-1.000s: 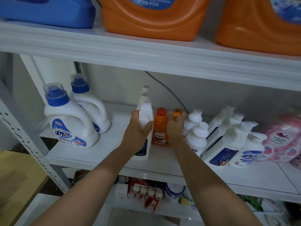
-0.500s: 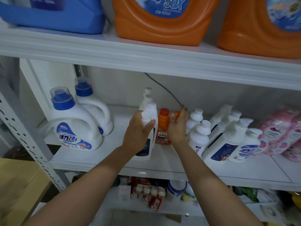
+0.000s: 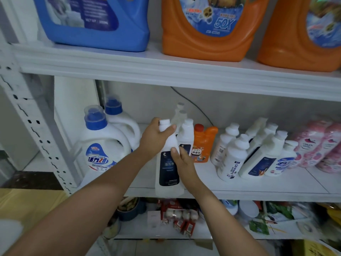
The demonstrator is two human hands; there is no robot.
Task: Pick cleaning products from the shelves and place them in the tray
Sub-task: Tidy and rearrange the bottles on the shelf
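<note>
A tall white bottle (image 3: 167, 174) with a dark blue label stands at the front edge of the middle shelf (image 3: 258, 189). My left hand (image 3: 155, 137) grips its neck just under the white cap. My right hand (image 3: 182, 161) holds the bottle's right side at the label, thumb across the front. Behind it stand similar white bottles (image 3: 186, 137). A small orange bottle (image 3: 203, 143) with a red cap stands just to the right, untouched. No tray is in view.
Two white jugs with blue caps (image 3: 103, 143) stand left. Several white bottles (image 3: 258, 152) and pink packs (image 3: 319, 146) fill the right. Big blue (image 3: 96, 21) and orange jugs (image 3: 208, 28) sit on the upper shelf. The lower shelf holds small packets (image 3: 177, 217).
My right hand left the orange bottle and came to the white bottle's side. My left hand has drawn that bottle forward to the shelf's front edge. The camera moved closer.
</note>
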